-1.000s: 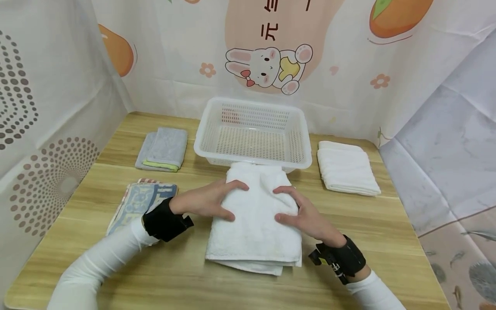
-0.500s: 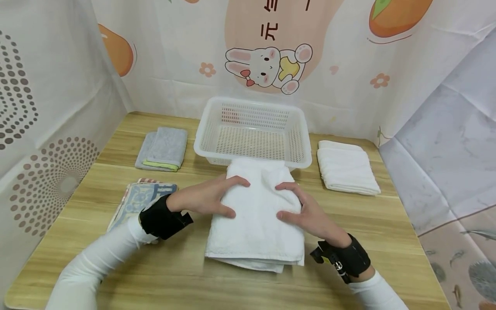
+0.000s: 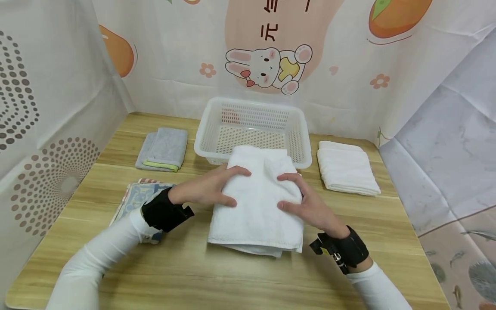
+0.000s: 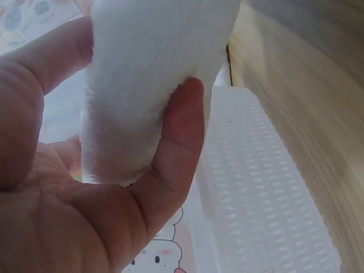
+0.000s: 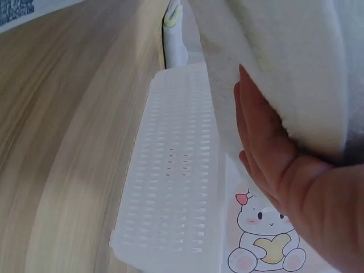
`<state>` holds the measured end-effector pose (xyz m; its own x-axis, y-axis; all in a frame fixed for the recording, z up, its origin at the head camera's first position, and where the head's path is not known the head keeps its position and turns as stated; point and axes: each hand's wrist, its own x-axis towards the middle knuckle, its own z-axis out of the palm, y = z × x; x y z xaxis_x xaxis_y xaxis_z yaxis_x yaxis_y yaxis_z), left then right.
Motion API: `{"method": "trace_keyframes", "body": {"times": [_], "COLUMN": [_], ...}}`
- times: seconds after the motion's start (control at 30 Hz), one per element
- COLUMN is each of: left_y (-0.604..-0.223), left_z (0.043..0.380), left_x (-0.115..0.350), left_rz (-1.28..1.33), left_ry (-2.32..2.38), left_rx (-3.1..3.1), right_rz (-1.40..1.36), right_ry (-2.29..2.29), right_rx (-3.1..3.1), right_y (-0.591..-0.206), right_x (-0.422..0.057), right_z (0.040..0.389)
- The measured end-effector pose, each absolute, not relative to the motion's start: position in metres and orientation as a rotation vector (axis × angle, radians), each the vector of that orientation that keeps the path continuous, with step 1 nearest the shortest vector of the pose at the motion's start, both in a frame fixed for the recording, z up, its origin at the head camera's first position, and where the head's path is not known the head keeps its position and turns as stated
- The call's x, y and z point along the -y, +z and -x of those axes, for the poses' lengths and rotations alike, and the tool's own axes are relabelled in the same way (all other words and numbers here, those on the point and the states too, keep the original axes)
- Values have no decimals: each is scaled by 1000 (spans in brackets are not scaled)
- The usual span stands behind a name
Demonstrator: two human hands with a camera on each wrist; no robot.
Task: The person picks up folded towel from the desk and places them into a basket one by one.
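Observation:
A folded white towel hangs between both hands, its far end overlapping the front rim of a white slotted plastic basket in the head view. My left hand grips the towel's left side, thumb on top. The left wrist view shows thumb and fingers on either side of the thick folded towel. On the opposite side, my right hand holds the towel with its thumb and forefinger over the top. The right wrist view has the hand's other fingers along the underside of the towel.
A grey folded cloth with a yellow-green edge lies left of the basket. Nearer, a blue patterned towel is partly covered by the left forearm. Another folded white towel lies right of the basket. A printed curtain hangs behind the table.
Both hands have carried the white towel away from me and up a little, so its far end now covers more of the basket's front rim. The other towels have stayed put.

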<state>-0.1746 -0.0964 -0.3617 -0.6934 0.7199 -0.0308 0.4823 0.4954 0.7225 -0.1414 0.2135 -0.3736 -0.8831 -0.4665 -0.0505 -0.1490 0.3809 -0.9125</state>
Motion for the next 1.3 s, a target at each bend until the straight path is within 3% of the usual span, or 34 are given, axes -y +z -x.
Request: {"method": "trace_keyframes", "body": {"times": [1.3], "left_y": [-339], "left_z": [250], "left_x": [73], "left_rz": [-871], "left_ry": [1305], "left_rx": [-2539], "right_rz": [296], "right_ry": [-1620], "right_rx": [-2422], "right_y": [-335], "right_x": [-212], "right_z": [228]}}
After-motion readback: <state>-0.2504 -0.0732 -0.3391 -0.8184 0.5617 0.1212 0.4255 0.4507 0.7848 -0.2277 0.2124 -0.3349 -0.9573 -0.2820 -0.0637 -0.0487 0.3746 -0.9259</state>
